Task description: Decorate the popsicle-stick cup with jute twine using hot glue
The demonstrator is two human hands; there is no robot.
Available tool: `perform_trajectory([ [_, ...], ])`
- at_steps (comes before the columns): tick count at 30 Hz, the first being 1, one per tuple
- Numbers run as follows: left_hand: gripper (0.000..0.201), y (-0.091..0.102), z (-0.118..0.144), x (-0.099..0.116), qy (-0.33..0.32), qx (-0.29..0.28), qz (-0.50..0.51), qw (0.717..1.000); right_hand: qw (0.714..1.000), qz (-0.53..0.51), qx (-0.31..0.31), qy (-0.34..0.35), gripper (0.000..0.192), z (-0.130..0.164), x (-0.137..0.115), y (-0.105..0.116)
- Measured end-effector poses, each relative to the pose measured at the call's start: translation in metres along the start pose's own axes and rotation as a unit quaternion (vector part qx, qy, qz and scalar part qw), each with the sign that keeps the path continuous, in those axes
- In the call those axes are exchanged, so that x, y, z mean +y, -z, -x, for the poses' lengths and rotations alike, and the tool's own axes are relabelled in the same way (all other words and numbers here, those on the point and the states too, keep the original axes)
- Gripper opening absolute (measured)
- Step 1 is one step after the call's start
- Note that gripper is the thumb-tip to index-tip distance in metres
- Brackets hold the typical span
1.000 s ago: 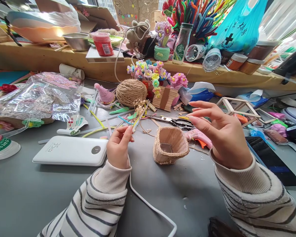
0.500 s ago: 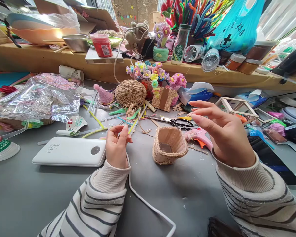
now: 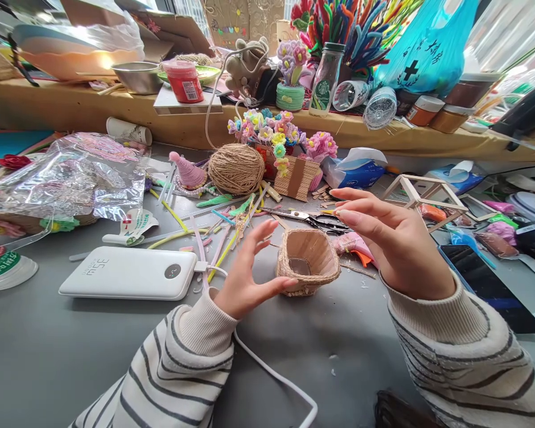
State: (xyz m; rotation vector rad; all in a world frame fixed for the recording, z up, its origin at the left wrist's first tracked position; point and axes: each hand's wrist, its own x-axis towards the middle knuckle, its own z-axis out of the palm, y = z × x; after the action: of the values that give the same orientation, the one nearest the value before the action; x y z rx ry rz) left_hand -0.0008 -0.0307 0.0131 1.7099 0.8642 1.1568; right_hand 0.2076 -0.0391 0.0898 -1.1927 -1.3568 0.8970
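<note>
A small basket (image 3: 310, 288) with twine wrapped round its rim and pale wooden inner walls stands upright on the grey table. My left hand (image 3: 249, 276) is at its left side, fingers and thumb spread, the thumb tip in front of the basket's near left corner; whether it touches I cannot tell. Raised to the right of the basket is my right hand (image 3: 392, 244), its fingers apart and nothing between them. Partly hidden behind that hand lies a pink glue gun (image 3: 354, 245). Black-handled scissors (image 3: 314, 220) rest just behind the basket.
Left of my left hand lies a white power bank (image 3: 129, 273) with its white cable (image 3: 271, 371) curving towards me. A ball of twine (image 3: 236, 169), bundled wooden sticks (image 3: 296, 178) and loose scraps sit farther back. A dark tablet (image 3: 494, 291) is at the right.
My left hand has opened from a pinch and moved right to the basket. A small wispy tan piece it pinched is out of its fingers. My right hand has shifted slightly left and down.
</note>
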Motion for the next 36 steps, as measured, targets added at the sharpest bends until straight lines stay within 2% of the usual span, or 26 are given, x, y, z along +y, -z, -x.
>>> perform_trajectory([
  [3,0.088,-0.004,-0.004,0.005,0.059,-0.07,0.018,0.996,1.0,-0.002,0.0,-0.003,0.007,0.0,0.0,0.0],
  [7,0.072,-0.008,-0.007,0.009,0.047,-0.093,0.017,0.994,1.0,-0.011,-0.002,-0.008,0.007,0.0,-0.001,-0.001],
  [10,0.065,-0.008,-0.007,0.008,0.077,-0.075,0.025,0.994,1.0,-0.024,-0.006,0.001,0.006,0.0,-0.001,-0.002],
  [13,0.065,-0.008,-0.005,0.005,0.155,-0.043,0.081,0.984,1.0,-0.017,-0.016,0.008,0.003,0.001,-0.002,-0.003],
  [15,0.065,-0.008,-0.004,0.005,0.194,-0.014,0.14,0.971,0.999,0.01,-0.026,0.022,0.003,0.003,-0.002,-0.005],
  [18,0.07,-0.011,-0.002,0.006,0.209,0.027,0.198,0.957,0.992,0.087,-0.037,0.078,0.005,0.006,-0.003,-0.01],
  [24,0.069,-0.016,-0.001,0.009,0.221,0.049,0.23,0.946,0.955,0.225,-0.017,0.191,0.005,0.018,-0.002,-0.028],
  [29,0.065,-0.016,-0.002,0.011,0.228,0.078,0.244,0.939,0.906,0.312,-0.005,0.287,0.01,0.025,0.006,-0.036],
  [32,0.066,-0.016,-0.001,0.011,0.226,0.071,0.244,0.941,0.874,0.346,0.008,0.34,0.012,0.025,0.009,-0.039],
  [36,0.068,-0.015,0.0,0.011,0.225,0.06,0.24,0.943,0.852,0.354,0.019,0.386,0.011,0.023,0.012,-0.041],
])
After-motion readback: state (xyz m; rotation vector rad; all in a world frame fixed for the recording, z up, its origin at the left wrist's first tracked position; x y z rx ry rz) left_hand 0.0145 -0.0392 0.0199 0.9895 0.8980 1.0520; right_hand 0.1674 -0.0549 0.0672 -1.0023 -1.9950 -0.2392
